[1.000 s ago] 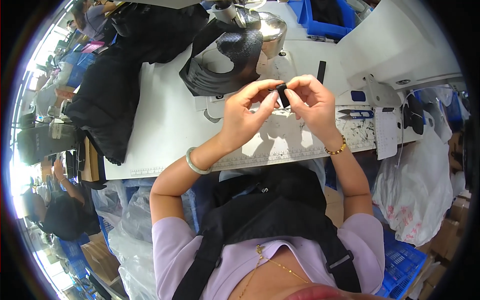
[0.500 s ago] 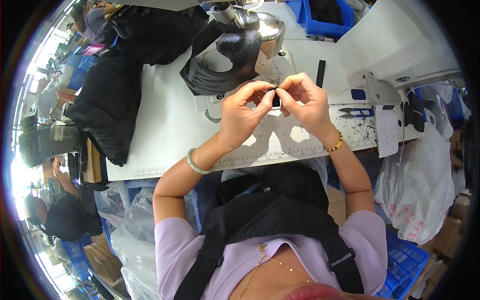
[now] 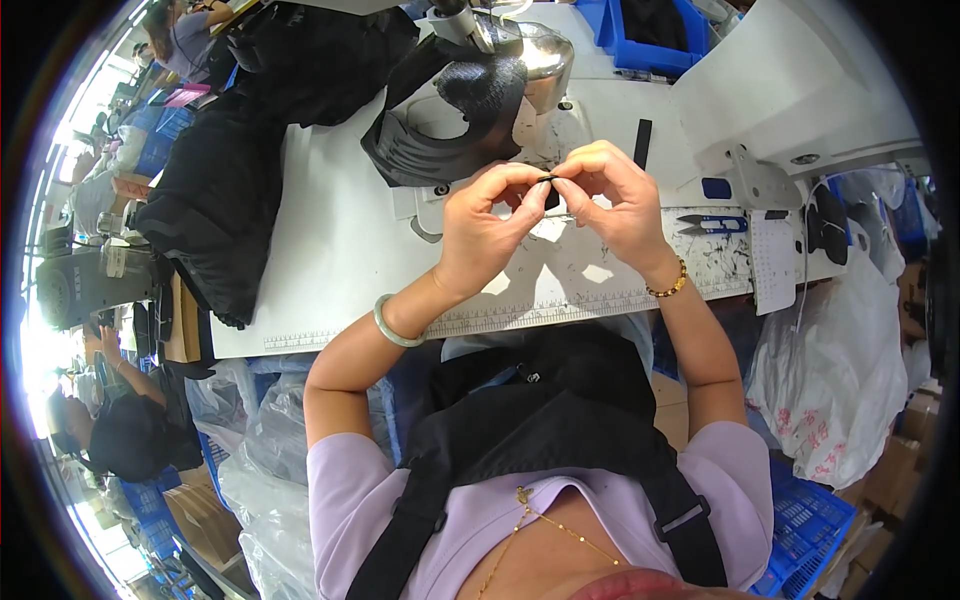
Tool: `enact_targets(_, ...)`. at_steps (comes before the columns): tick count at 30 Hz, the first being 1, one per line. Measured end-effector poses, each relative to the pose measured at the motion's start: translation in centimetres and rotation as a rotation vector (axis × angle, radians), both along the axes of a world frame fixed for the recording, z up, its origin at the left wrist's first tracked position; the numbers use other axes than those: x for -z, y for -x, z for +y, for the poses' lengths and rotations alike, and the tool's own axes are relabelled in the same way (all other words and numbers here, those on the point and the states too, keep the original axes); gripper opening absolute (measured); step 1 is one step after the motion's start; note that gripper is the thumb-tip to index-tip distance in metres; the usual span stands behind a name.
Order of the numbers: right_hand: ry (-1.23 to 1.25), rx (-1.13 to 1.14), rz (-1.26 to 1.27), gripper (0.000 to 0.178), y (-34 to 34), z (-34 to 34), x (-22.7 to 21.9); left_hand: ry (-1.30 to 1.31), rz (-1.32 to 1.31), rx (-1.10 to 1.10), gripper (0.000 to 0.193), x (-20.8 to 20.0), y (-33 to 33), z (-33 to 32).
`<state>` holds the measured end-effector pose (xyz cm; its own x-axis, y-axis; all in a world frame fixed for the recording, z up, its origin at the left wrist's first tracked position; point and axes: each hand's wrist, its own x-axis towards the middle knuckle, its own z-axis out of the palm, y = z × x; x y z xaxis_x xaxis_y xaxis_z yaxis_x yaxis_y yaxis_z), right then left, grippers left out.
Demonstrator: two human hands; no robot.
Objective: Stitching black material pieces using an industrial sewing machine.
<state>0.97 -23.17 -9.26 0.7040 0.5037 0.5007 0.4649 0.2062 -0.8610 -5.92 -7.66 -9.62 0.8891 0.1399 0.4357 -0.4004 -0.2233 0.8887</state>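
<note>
1. White worktable fills the middle of a crowded workshop, with a ruler strip running along its near edge.
2. Both hands meet above the table. The left hand and right hand pinch a small black strap piece between thumbs and forefingers, fingertips pressed together on it from either side.
3. That piece sits at the very point where the fingertips meet, raised off the table; its lower part is hidden behind the fingers.
4. Just beyond the grip lies a black moulded part under the silver head of a sewing machine.
5. Right of the grip, near the right wrist, blue snips lie on the table; a thin black strip lies beyond the right hand.
6. Far left of the grip, a heap of black fabric hangs over the table's left end.
7. Below the grip, a pale green bangle circles the left wrist and a bead bracelet the right.
8. Well to the right, a white plastic bag hangs beside the table.
</note>
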Motion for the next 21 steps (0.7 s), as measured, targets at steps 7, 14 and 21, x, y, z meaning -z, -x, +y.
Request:
enact_targets(7,0.105,0.004,-0.004,0.011,0.1,-0.1,-0.2,-0.025,0.046,-0.051,0.01,-0.1,0.2,0.1)
enact_targets(14,-0.029,-0.126,0.496,0.024,3.3,0.2,-0.6,0.461,0.19,0.009,0.009,-1.7,1.1,-1.1)
enact_targets(21,0.083,-0.293,0.11,0.03,0.7,-1.2,-4.0,0.383,0.415,0.184,0.007,-4.7,2.7,0.6)
